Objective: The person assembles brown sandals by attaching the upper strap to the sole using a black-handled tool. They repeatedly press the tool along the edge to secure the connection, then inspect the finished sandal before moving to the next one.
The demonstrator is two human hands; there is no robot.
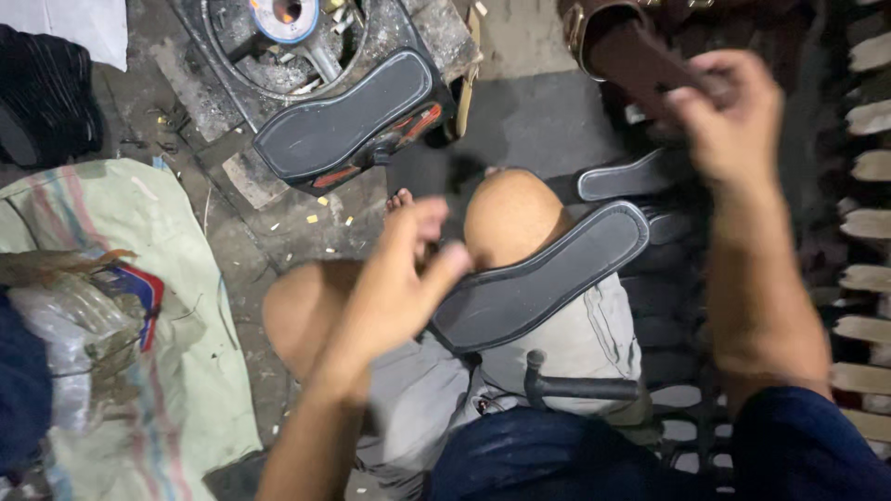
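My right hand (729, 116) is raised at the upper right, its fingers closed on a dark brown shoe sole piece (640, 60). My left hand (404, 278) hovers over my bent knee (510, 218), fingers loosely apart, holding nothing; its fingertips are just beside the near end of a dark grey shoe sole (543, 278) that lies across my thigh. Another dark sole (348, 116) rests on a black stand at the top centre.
A burner (283, 19) sits inside a round pan at the top. A pale woven sack (176, 343) with plastic wrapping lies at the left. More soles are stacked at the right (631, 176), beside pale strips (868, 223). A dark metal tool (575, 385) lies in my lap.
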